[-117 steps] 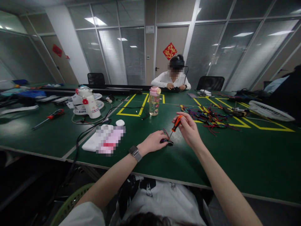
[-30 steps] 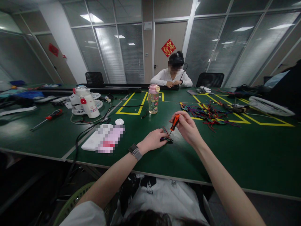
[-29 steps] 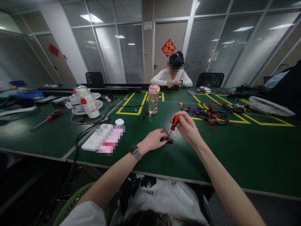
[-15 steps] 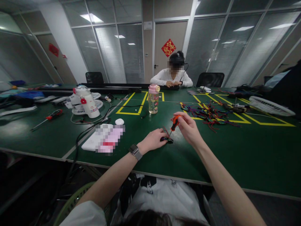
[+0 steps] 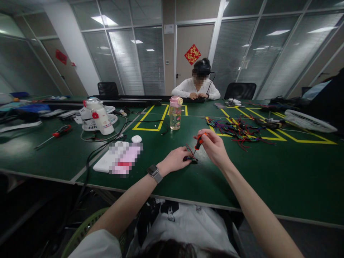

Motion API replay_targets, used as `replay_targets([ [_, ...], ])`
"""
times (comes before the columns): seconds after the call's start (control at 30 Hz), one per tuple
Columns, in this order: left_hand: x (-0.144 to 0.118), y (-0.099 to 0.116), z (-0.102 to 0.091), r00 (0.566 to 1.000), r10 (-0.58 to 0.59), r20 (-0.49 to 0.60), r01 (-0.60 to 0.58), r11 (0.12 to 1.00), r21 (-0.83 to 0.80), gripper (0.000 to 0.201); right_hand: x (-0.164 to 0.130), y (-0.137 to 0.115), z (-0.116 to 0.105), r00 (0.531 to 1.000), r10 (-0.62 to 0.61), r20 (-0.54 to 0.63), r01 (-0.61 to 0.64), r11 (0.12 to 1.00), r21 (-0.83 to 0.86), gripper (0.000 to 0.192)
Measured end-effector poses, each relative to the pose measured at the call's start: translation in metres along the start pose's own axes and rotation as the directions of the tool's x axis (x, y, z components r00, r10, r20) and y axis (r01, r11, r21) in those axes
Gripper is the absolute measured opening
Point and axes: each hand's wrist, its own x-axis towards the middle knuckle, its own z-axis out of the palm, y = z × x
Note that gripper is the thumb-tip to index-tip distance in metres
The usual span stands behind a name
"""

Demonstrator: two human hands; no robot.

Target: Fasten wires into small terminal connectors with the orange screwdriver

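A small dark circuit board [image 5: 194, 161] with thin red wires lies flat on the green table [image 5: 172, 186]. My left hand [image 5: 176, 160] grips its left end, fingers closed over it and holding it against the tabletop. In my right hand [image 5: 213, 145] is a small orange and black screwdriver [image 5: 199, 142], its handle pinched between thumb and fingers. The shaft slants down to the left, and its tip meets the board. What exactly the tip touches is too small to tell.
A pink-lidded bottle [image 5: 175, 114] stands beyond my hands. Tangled wired boards [image 5: 239, 129] lie to the right. On the left are a white case [image 5: 136, 139], a phone [image 5: 126, 159], a white fan [image 5: 100, 116] and a red-black screwdriver [image 5: 57, 134]. Across the table sits a person [image 5: 197, 89].
My right hand has shifted very slightly with the screwdriver, its fingers turning a little around the handle. My left hand and the board stay in place.
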Motion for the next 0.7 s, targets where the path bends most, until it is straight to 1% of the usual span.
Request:
replay_targets([
  [0.13, 0.000, 0.000, 0.000, 1.000, 0.005, -0.010, -0.005, 1.000, -0.006, 0.017, 0.000, -0.004, 0.003, 0.999, 0.025, 0.045, -0.027, 0.998, 0.059, 0.026],
  [0.27, 0.000, -0.001, 0.002, 1.000, 0.013, -0.016, -0.012, 1.000, 0.006, 0.018, -0.001, -0.007, 0.008, 0.999, 0.027, 0.030, -0.030, 0.995, 0.094, 0.025],
  [0.4, 0.000, -0.001, 0.002, 1.000, 0.002, -0.010, -0.002, 1.000, 0.007, 0.018, 0.000, -0.004, 0.007, 1.000, 0.007, -0.004, -0.006, 0.998, 0.061, 0.026],
  [0.5, 0.000, -0.001, 0.002, 1.000, 0.003, -0.012, -0.003, 1.000, 0.014, 0.017, 0.001, 0.000, 0.001, 0.996, -0.060, -0.059, 0.059, 0.998, -0.030, 0.022],
  [0.57, 0.000, -0.001, 0.001, 1.000, 0.008, -0.015, -0.008, 1.000, 0.017, 0.017, 0.002, 0.002, -0.003, 0.992, -0.086, -0.088, 0.079, 0.993, -0.086, 0.019],
  [0.63, 0.000, 0.000, 0.001, 1.000, 0.011, -0.016, -0.010, 1.000, 0.019, 0.016, 0.002, 0.001, -0.005, 0.995, -0.060, -0.078, 0.053, 0.994, -0.091, 0.020],
  [0.7, 0.000, 0.000, 0.001, 1.000, 0.006, -0.014, -0.006, 1.000, 0.021, 0.016, 0.003, -0.002, -0.005, 0.999, -0.017, -0.047, 0.015, 0.998, -0.054, 0.024],
])
